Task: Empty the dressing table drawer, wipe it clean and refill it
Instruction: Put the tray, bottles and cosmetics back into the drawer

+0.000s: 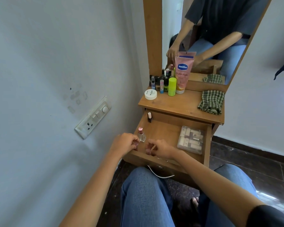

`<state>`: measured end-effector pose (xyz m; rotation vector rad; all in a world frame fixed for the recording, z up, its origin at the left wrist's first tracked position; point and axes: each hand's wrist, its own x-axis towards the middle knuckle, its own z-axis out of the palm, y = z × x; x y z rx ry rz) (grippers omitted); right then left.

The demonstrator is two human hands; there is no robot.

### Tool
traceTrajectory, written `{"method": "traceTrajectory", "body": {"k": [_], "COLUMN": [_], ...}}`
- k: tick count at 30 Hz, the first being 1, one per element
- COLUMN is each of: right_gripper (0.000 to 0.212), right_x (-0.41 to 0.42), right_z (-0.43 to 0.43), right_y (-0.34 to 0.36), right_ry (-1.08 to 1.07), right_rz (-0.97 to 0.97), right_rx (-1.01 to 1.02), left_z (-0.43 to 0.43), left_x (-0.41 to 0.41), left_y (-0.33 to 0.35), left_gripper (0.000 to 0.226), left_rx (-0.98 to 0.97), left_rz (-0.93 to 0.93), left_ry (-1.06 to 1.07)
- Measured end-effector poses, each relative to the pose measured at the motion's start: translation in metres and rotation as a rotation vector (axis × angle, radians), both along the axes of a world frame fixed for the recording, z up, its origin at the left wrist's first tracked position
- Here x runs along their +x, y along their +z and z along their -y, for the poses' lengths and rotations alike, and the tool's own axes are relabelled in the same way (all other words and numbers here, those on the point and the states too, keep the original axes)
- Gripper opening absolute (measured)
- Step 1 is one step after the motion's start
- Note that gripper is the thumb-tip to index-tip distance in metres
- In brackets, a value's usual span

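Single head view — steeply down, close over the open drawer (169,128) and knees.

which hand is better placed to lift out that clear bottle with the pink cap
Left. The left hand is right beside the clear bottle at the drawer's left edge; the right hand sits further right.
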<state>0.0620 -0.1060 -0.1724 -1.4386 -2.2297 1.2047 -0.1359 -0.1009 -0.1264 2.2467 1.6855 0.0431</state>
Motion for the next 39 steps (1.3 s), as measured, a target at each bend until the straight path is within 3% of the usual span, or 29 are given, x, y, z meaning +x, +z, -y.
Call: {"method": "traceTrajectory", "body": {"k": [4, 11, 17, 30, 35, 39], "right_gripper": [0.033, 0.023, 0.029, 0.037, 0.033, 0.029], "right_x": [-0.002, -0.01, -0.028, -0.032, -0.001, 0.032], "right_z": [-0.006, -0.012, -0.017, -0.017, -0.028, -0.057], "right_y": [-0.001, -0.011, -0.009, -0.003, 0.012, 0.038], "right_ry": [0.025, 0.032, 0.054, 0.091, -0.008, -0.299], "right_rz": [0.064, 0.199, 0.123, 0.111, 0.151, 0.078], "right_rx": [-0.089, -0.077, -0.124, -0.149, 0.041, 0.249], "left_z": [-0.008, -0.014, -0.014, -0.013, -0.018, -0.033], "left_x": [0.004, 0.003, -0.002, -0.004, 0.002, 0.021], "left_y": [0.003, 0.007, 0.0, -0.004, 0.004, 0.023], "left_gripper": [0.025, 0.012, 0.01, 0.016, 0.016, 0.017], "left_rx": [-0.079, -0.127, -0.033, -0.04, 0.017, 0.115], "left_rz": [-0.066, -0.088, -0.044, 0.007, 0.067, 0.234], "left_ry": [-0.007, -0.039, -0.011, 0.055, 0.033, 0.039]}}
